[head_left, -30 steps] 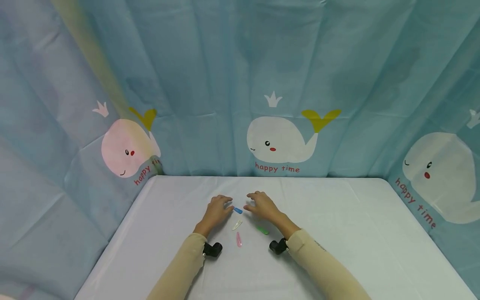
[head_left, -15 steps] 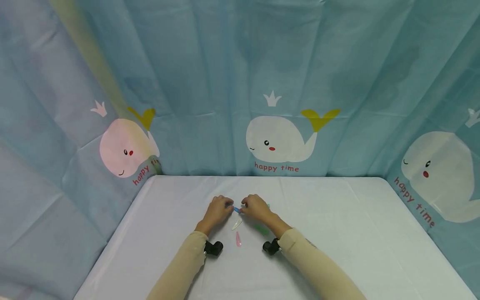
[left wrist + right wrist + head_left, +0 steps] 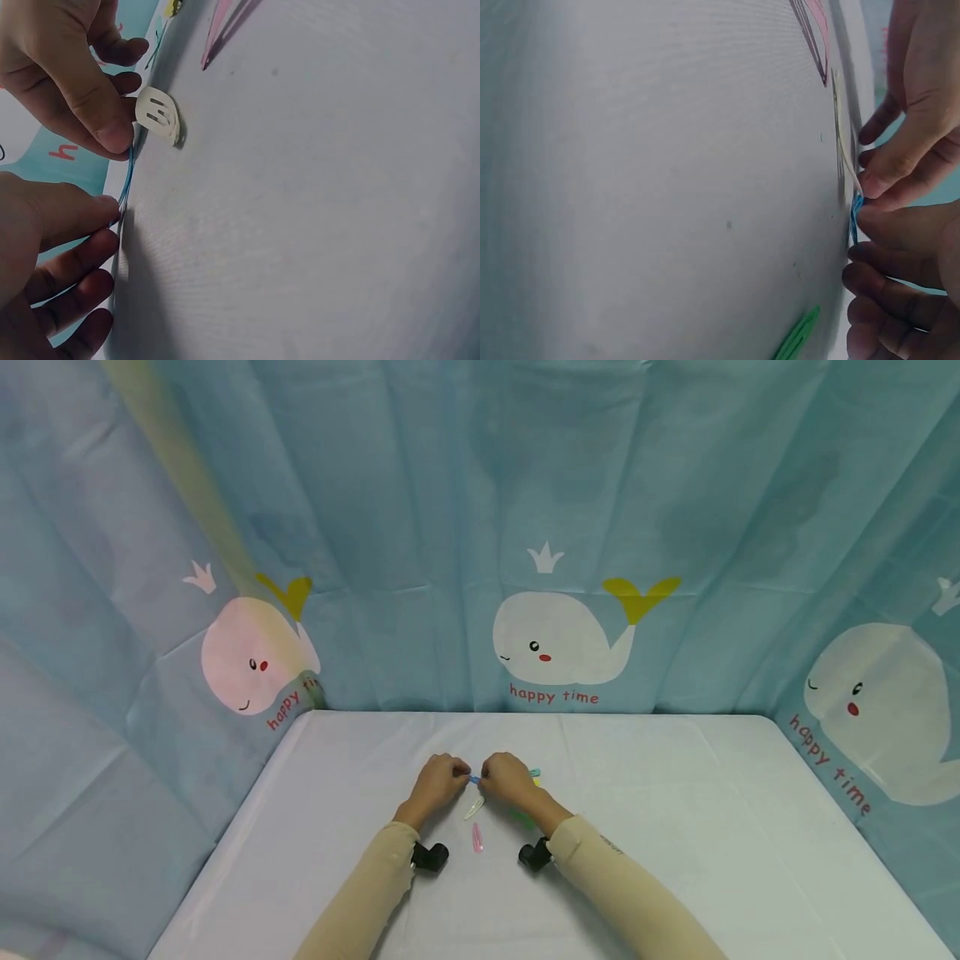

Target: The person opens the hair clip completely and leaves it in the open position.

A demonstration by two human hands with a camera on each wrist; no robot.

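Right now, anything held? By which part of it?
Yes, the blue clip, by its two ends: the left hand pinches one, the right hand the other. Can't tell which end is the broader.

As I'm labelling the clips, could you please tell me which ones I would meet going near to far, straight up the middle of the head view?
Pink clip, cream clip, blue clip.
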